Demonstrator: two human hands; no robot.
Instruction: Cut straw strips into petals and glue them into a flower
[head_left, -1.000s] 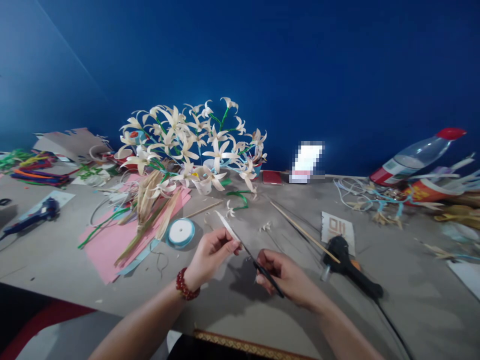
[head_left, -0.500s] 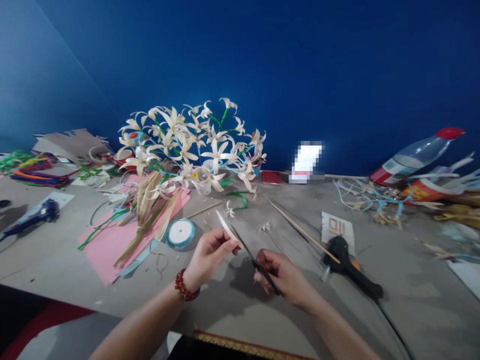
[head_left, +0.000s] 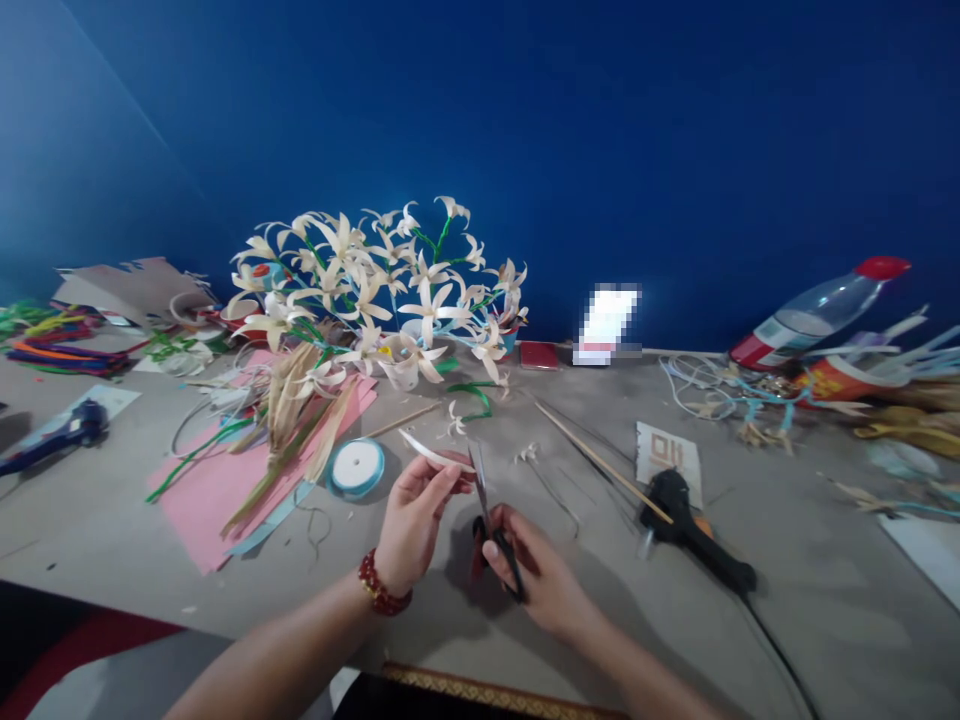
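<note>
My left hand (head_left: 420, 510), with a red beaded bracelet (head_left: 381, 585) at the wrist, pinches a narrow white petal-shaped strip (head_left: 424, 450) between thumb and fingers. Black-handled scissors (head_left: 481, 490) are gripped in my right hand (head_left: 529, 570), blades pointing away from me. The blades stand at the strip's right end, close to my left fingertips; whether they touch it I cannot tell. Just beyond my hands lie a small white flower (head_left: 455, 418) with a green stem and another small flower (head_left: 529, 454) on a thin wire.
Many white flowers (head_left: 431, 310) on green stems fill the back. Left are a ribbon spool (head_left: 357, 467), pink paper (head_left: 187, 510) with dried husks (head_left: 291, 400), and a blue glue gun (head_left: 82, 425). Right are a wooden stick (head_left: 592, 455), a black glue gun (head_left: 697, 540) and a tilted bottle (head_left: 817, 315).
The white strip has swung to a flatter angle, its tip further left. My right hand has turned the scissors more upright and moved them slightly left, with the blades parting.
</note>
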